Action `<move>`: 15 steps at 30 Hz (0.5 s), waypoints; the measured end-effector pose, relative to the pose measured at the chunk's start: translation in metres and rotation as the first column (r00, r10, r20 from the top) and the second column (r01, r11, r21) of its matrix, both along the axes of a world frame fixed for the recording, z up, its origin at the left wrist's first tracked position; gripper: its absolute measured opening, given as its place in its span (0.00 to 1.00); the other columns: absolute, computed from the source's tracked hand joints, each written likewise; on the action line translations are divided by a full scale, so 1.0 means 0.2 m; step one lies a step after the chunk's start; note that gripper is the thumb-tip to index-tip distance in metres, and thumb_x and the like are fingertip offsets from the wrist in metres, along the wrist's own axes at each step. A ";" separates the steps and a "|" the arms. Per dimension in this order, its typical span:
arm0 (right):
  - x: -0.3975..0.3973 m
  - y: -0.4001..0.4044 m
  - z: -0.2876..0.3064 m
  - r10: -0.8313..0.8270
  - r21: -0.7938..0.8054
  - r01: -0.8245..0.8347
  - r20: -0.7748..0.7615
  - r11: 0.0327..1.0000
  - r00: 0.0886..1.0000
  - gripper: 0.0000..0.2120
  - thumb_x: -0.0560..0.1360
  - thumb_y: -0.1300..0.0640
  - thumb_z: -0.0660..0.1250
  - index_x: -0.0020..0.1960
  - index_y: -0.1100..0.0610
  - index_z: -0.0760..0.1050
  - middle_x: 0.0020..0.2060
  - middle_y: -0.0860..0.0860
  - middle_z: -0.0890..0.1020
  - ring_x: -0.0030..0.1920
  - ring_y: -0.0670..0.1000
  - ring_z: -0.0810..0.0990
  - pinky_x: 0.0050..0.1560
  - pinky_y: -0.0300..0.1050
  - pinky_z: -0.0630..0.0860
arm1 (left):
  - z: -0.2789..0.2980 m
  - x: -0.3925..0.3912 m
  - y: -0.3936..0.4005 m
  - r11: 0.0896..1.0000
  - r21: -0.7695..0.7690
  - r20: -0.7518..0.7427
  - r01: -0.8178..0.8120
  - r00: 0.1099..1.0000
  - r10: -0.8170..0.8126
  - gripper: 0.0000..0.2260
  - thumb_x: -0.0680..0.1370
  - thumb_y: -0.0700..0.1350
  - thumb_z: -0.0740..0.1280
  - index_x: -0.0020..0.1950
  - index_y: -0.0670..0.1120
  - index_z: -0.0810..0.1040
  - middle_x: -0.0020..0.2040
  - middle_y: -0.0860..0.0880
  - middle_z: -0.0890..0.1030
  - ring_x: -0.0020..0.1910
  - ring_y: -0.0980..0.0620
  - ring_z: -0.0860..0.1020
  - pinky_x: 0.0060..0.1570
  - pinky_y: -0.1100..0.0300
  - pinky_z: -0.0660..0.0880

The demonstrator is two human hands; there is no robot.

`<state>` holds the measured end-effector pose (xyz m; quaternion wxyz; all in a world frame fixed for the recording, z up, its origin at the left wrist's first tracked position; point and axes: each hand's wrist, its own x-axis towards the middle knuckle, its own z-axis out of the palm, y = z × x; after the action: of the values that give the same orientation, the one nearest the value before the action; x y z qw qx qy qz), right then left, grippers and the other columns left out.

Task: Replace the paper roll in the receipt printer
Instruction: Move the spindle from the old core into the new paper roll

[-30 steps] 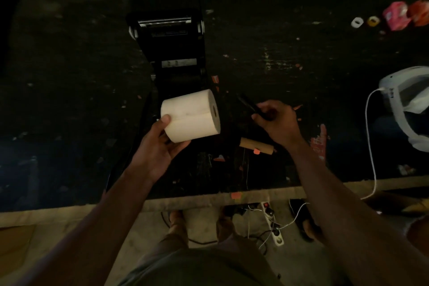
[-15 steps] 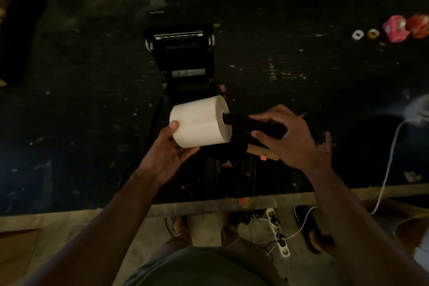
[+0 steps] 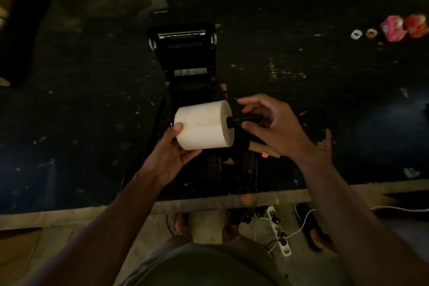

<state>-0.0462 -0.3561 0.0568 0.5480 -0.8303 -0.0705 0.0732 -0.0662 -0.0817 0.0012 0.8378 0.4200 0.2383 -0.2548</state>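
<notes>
My left hand (image 3: 168, 158) grips a fat white paper roll (image 3: 202, 125) from its left end, holding it on its side above the table. My right hand (image 3: 276, 127) pinches a black spindle (image 3: 243, 120) whose tip sits in the roll's core on the right side. The black receipt printer (image 3: 183, 53) stands just behind the roll with its lid swung open; its paper bay is mostly hidden by the roll. A bare brown cardboard core (image 3: 263, 149) lies on the table under my right hand.
The dark, scuffed table (image 3: 81, 100) ends at a wooden front edge (image 3: 209, 202). Small white and yellow rings (image 3: 363, 33) and pink and orange packets (image 3: 404, 26) lie far right. A power strip (image 3: 279, 230) with cables is on the floor.
My right hand brought the black spindle from the table to the roll's right end and pushed it further into the core. The roll has stayed in my left hand.
</notes>
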 end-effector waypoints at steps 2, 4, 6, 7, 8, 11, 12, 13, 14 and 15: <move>-0.02 0.05 -0.03 -0.143 0.085 0.145 -0.024 0.986 0.989 0.20 0.70 0.63 0.80 0.59 0.55 0.81 0.49 0.48 0.85 0.52 0.44 0.85 0.56 0.41 0.82 | 0.01 -0.01 -0.01 1.000 0.002 -0.004 -0.012 1.000 0.012 0.47 0.56 0.58 0.86 0.72 0.50 0.74 0.71 0.41 0.78 0.68 0.39 0.78 0.60 0.45 0.81; -0.05 0.10 -0.07 -0.292 0.138 0.297 -0.055 0.945 0.955 0.15 0.69 0.59 0.81 0.54 0.55 0.83 0.46 0.46 0.86 0.49 0.43 0.85 0.52 0.40 0.82 | 0.01 -0.01 -0.01 1.000 0.005 -0.006 -0.024 1.000 0.025 0.46 0.57 0.57 0.86 0.72 0.50 0.74 0.71 0.41 0.79 0.67 0.39 0.79 0.59 0.45 0.81; -0.09 0.16 -0.12 -0.395 0.199 0.409 -0.108 0.891 0.912 0.13 0.69 0.57 0.81 0.52 0.55 0.84 0.46 0.47 0.87 0.49 0.44 0.86 0.52 0.42 0.83 | 0.01 -0.01 -0.01 0.999 0.009 -0.005 -0.032 0.999 0.032 0.44 0.57 0.57 0.86 0.71 0.51 0.75 0.69 0.42 0.81 0.66 0.40 0.80 0.58 0.45 0.81; -0.12 0.19 -0.14 -0.437 0.222 0.453 -0.122 0.863 0.891 0.13 0.69 0.57 0.81 0.53 0.55 0.84 0.47 0.47 0.87 0.49 0.44 0.86 0.52 0.42 0.83 | 0.01 -0.01 -0.02 0.999 0.012 -0.005 -0.035 0.999 0.035 0.43 0.58 0.57 0.85 0.70 0.51 0.76 0.67 0.42 0.82 0.65 0.40 0.81 0.58 0.45 0.81; -0.14 0.23 -0.16 -0.476 0.240 0.492 -0.126 0.836 0.870 0.13 0.70 0.58 0.81 0.53 0.55 0.84 0.47 0.47 0.87 0.48 0.43 0.86 0.51 0.40 0.83 | 0.00 -0.02 -0.01 0.999 0.018 -0.005 -0.036 0.999 0.036 0.41 0.60 0.57 0.85 0.70 0.51 0.76 0.67 0.42 0.82 0.65 0.40 0.81 0.58 0.46 0.82; -0.21 0.32 -0.22 -0.545 0.307 0.553 -0.120 0.775 0.830 0.11 0.72 0.62 0.78 0.53 0.57 0.84 0.45 0.46 0.87 0.47 0.41 0.86 0.49 0.38 0.83 | -0.03 -0.04 0.00 0.997 0.055 -0.016 -0.055 0.998 0.056 0.28 0.69 0.54 0.77 0.68 0.51 0.76 0.66 0.42 0.82 0.65 0.40 0.81 0.58 0.45 0.82; -0.22 0.34 -0.24 -0.553 0.317 0.563 -0.131 0.763 0.823 0.10 0.73 0.62 0.77 0.53 0.57 0.84 0.46 0.46 0.87 0.48 0.42 0.86 0.49 0.40 0.84 | -0.05 -0.05 0.01 0.996 0.066 -0.025 -0.060 0.998 0.062 0.26 0.71 0.54 0.75 0.68 0.51 0.77 0.66 0.42 0.83 0.65 0.40 0.81 0.58 0.45 0.82; -0.24 0.36 -0.26 -0.557 0.315 0.572 -0.145 0.758 0.818 0.10 0.73 0.62 0.77 0.54 0.57 0.85 0.46 0.47 0.88 0.48 0.43 0.87 0.51 0.44 0.84 | -0.06 -0.07 0.03 0.995 0.077 -0.030 -0.063 0.997 0.065 0.26 0.71 0.54 0.75 0.68 0.51 0.77 0.65 0.42 0.83 0.65 0.40 0.81 0.59 0.45 0.82; -0.25 0.37 -0.28 -0.555 0.302 0.575 -0.158 0.760 0.817 0.09 0.74 0.61 0.77 0.54 0.57 0.85 0.48 0.48 0.88 0.49 0.44 0.87 0.53 0.47 0.85 | -0.08 -0.08 0.04 0.994 0.089 -0.033 -0.061 0.997 0.064 0.25 0.72 0.54 0.74 0.68 0.51 0.76 0.65 0.42 0.83 0.66 0.40 0.80 0.59 0.45 0.81; -0.26 0.38 -0.30 -0.546 0.280 0.570 -0.166 0.773 0.821 0.09 0.74 0.60 0.76 0.55 0.56 0.86 0.49 0.49 0.87 0.51 0.45 0.86 0.54 0.50 0.84 | -0.09 -0.09 0.05 0.993 0.100 -0.035 -0.058 0.997 0.062 0.24 0.73 0.54 0.74 0.68 0.51 0.76 0.66 0.41 0.82 0.66 0.40 0.80 0.59 0.46 0.81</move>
<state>-0.0991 -0.2805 -0.0034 0.6731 -0.7112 0.1887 -0.0736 -0.0848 -0.0710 -0.0170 0.8186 0.4485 0.2790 -0.2255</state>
